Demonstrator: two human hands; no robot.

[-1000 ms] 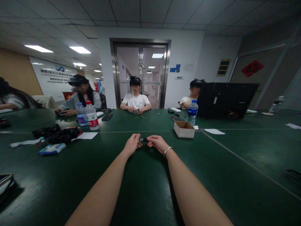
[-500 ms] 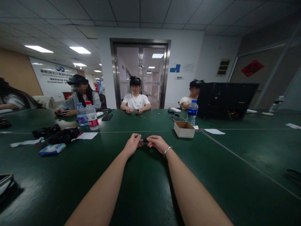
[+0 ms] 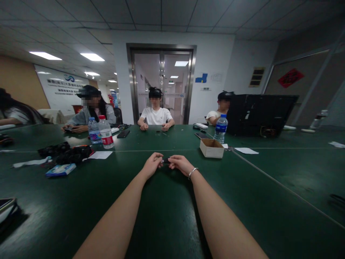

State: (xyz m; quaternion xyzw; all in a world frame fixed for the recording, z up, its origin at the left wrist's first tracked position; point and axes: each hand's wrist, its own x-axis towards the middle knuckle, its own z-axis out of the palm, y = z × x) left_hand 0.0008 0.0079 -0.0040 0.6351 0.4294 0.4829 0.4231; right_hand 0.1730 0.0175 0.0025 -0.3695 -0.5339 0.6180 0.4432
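Both my hands meet above the dark green table [image 3: 164,201], close to a small black object with a silvery end [image 3: 166,160]. My left hand [image 3: 152,166] is closed in a pinch at its silvery left end. The fingertips of my right hand [image 3: 182,165], with a silver bangle at the wrist, grip the black right end. The object is too small and dark for me to tell its kind. Fingers partly cover both of its ends.
An open cardboard box [image 3: 211,149] and a blue-capped bottle [image 3: 220,129] stand to the right. On the left are two bottles [image 3: 106,133], black gear [image 3: 67,153] and a blue-white packet [image 3: 60,170]. Several people sit across; a black monitor-like case [image 3: 261,115] stands at right.
My hands stay almost in place, and the silvery end looks shorter between my fingers. Across the table, a person's hands have moved apart, with a small dark item lying between them.
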